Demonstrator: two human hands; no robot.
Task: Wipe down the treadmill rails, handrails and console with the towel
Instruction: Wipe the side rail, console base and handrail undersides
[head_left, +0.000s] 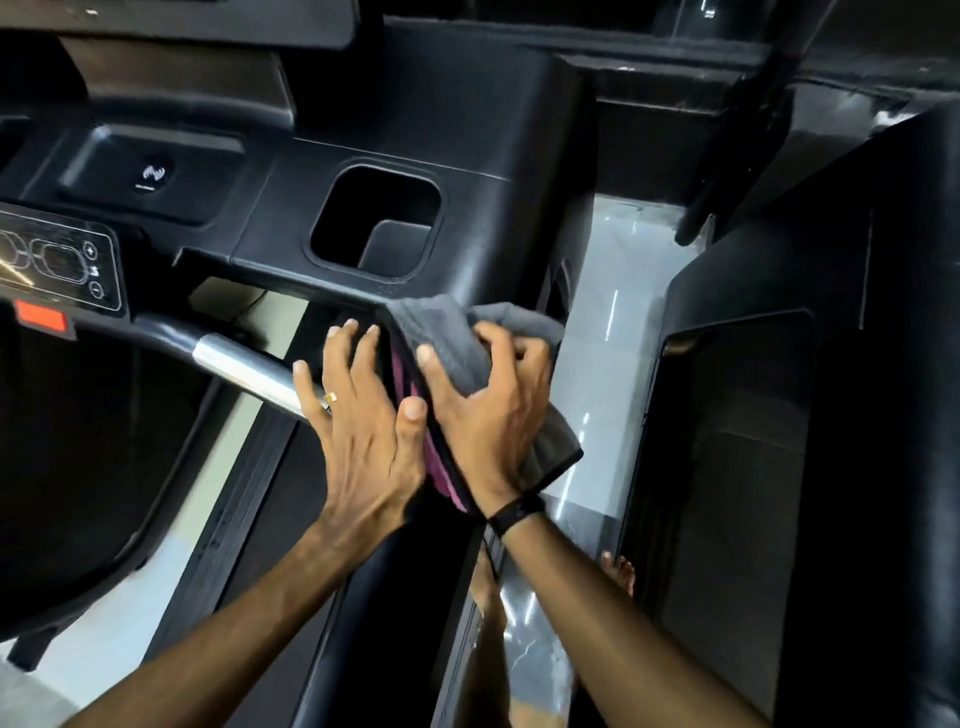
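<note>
Both hands are down at the right front corner of the console (467, 130), where the side handrail runs back toward the person. The right hand (493, 405) has its fingers curled into the grey towel (457, 343), bunching it over the top of that rail, with a pink fold of the cloth showing down the inner side. The left hand (358, 415) is spread out with straight fingers, gripping nothing, flat against the inner face of the rail just beside the cloth. The risk here looks like the loose lower corner of the towel, hanging off the outer edge of the rail over the shiny floor (597, 322); a quick pull could drag it off or let it slip out of the fist. The bunching is another worry, since a wadded cloth probably skips parts of the surface. Room is tight on the inner side: the silver grip bar (244, 364) sits right beside the left fingers, and the cup holder (374, 228) and the control panel (57, 260) lie just forward along the console's front edge, so a careless sweep might catch buttons. The outer side is open down to the floor gap, before the neighbouring black machine (805, 415).
</note>
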